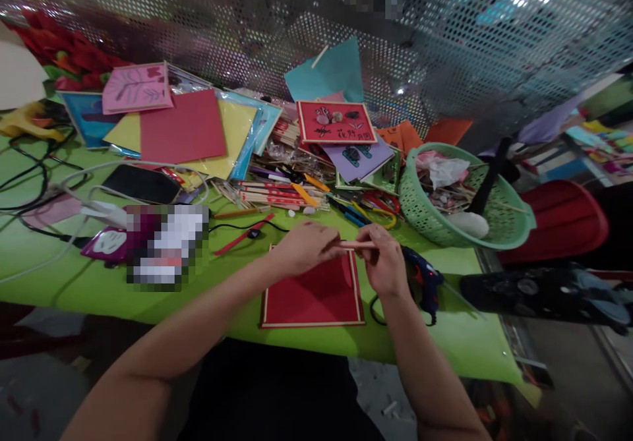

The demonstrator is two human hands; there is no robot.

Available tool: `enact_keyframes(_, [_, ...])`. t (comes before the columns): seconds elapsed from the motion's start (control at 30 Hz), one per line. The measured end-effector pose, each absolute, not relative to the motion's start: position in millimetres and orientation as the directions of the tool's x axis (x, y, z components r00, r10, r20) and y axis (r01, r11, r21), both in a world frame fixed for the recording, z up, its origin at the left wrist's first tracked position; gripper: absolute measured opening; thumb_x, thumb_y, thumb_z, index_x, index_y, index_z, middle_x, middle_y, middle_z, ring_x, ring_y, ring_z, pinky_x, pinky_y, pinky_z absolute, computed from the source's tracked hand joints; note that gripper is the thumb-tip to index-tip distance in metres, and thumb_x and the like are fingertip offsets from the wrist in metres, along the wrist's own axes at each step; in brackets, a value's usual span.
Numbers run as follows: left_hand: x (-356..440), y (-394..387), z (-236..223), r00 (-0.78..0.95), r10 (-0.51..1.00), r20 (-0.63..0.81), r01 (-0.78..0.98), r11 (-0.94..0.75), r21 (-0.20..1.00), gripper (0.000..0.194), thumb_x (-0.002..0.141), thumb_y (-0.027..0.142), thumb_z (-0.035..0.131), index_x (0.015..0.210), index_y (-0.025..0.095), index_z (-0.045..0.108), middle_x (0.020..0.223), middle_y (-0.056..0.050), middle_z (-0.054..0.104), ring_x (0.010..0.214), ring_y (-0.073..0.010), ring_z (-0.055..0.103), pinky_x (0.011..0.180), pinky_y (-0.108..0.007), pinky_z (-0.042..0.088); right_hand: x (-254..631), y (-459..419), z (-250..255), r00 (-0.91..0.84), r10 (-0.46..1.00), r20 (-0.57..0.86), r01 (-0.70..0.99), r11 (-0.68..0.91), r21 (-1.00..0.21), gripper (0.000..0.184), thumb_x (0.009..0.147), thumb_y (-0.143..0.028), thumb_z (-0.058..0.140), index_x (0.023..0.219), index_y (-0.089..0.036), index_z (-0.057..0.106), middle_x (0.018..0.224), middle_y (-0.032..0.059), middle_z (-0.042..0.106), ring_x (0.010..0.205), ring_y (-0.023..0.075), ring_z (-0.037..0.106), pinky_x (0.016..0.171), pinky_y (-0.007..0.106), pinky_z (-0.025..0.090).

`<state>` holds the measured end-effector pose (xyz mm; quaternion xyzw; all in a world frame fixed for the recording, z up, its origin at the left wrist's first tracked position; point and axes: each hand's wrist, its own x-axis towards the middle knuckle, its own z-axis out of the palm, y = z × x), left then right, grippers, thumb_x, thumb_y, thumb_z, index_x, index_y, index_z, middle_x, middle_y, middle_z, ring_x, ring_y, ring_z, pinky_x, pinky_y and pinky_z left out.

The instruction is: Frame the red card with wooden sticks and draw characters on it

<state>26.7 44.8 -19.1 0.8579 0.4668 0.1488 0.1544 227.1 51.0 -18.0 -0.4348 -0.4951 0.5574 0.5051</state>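
A slim, pinkish stick [357, 245] spans the gap between my two hands, lying nearly level. My left hand [310, 243] is closed around its left end, slightly blurred. At the other end my right hand [384, 260] pinches it with bent fingers. Beneath them lies a red card [311, 293] edged with pale thin sticks; my hands cover part of its top edge. Just right of my right wrist rests a dark blue glue gun [424, 275] with a small red light. What my inner fingers touch is partly hidden.
A green basket [420, 227] of scraps stands at the right, near a dark bottle-like object [524, 293]. Bundled sticks [277, 194], pliers [351, 211] and a finished-looking red picture [336, 122] lie behind. A purple power strip [106, 242] and phone [141, 184] are left.
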Motion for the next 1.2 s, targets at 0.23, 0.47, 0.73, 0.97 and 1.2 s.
enact_keyframes(0.23, [-49.9, 80.1, -9.8, -0.074, 0.976, 0.207, 0.929, -0.009, 0.371, 0.031, 0.104, 0.030, 0.042, 0.112, 0.016, 0.069, 0.114, -0.016, 0.073, 0.110, -0.0306, 0.063, 0.095, -0.044, 0.047, 246.0, 76.5, -33.1, -0.172, 0.984, 0.034, 0.157, 0.062, -0.986, 0.021, 0.078, -0.040, 0.080, 0.089, -0.022, 0.076, 0.076, 0.0002, 0.068, 0.068, 0.0161, 0.058, 0.065, 0.028, 0.044])
enact_keyframes(0.47, [-68.4, 104.2, -14.0, -0.152, 0.973, 0.175, 0.964, 0.106, 0.245, 0.038, 0.097, 0.022, 0.041, 0.122, 0.017, 0.070, 0.131, -0.017, 0.068, 0.127, -0.0354, 0.056, 0.104, -0.050, 0.041, 251.0, 78.3, -34.7, -0.284, 0.870, 0.403, 0.728, 0.469, -0.500, 0.022, 0.089, -0.022, 0.061, 0.104, -0.023, 0.076, 0.106, 0.0115, 0.071, 0.105, 0.0320, 0.062, 0.097, 0.049, 0.046])
enact_keyframes(0.73, [-63.3, 151.5, -3.1, -0.113, 0.993, 0.021, 0.989, 0.110, 0.103, 0.038, 0.091, 0.021, 0.049, 0.123, 0.017, 0.070, 0.131, -0.017, 0.069, 0.129, -0.0357, 0.055, 0.108, -0.051, 0.035, 252.0, 76.5, -30.8, -0.320, 0.837, 0.445, 0.727, 0.518, -0.452, 0.018, 0.092, -0.022, 0.059, 0.103, -0.022, 0.073, 0.104, 0.0109, 0.070, 0.102, 0.0307, 0.063, 0.094, 0.047, 0.048])
enact_keyframes(0.97, [-65.1, 163.0, 4.7, -0.097, 0.991, -0.092, 0.995, 0.098, 0.011, 0.041, 0.089, 0.027, 0.057, 0.127, 0.018, 0.069, 0.143, -0.021, 0.059, 0.132, -0.0392, 0.053, 0.109, -0.056, 0.037, 253.6, 75.0, -28.6, -0.308, 0.833, 0.459, 0.693, 0.527, -0.492, 0.016, 0.093, -0.022, 0.059, 0.102, -0.022, 0.073, 0.104, 0.0101, 0.070, 0.102, 0.0296, 0.063, 0.095, 0.045, 0.047])
enact_keyframes(1.2, [-72.0, 159.7, 17.9, -0.103, 0.980, -0.173, 0.995, 0.102, -0.018, 0.037, 0.085, 0.027, 0.063, 0.120, 0.018, 0.074, 0.138, -0.019, 0.064, 0.128, -0.0390, 0.058, 0.109, -0.057, 0.038, 254.1, 73.3, -24.2, -0.301, 0.830, 0.470, 0.684, 0.531, -0.499, 0.014, 0.093, -0.021, 0.060, 0.099, -0.021, 0.073, 0.101, 0.0099, 0.071, 0.100, 0.0291, 0.063, 0.091, 0.043, 0.048])
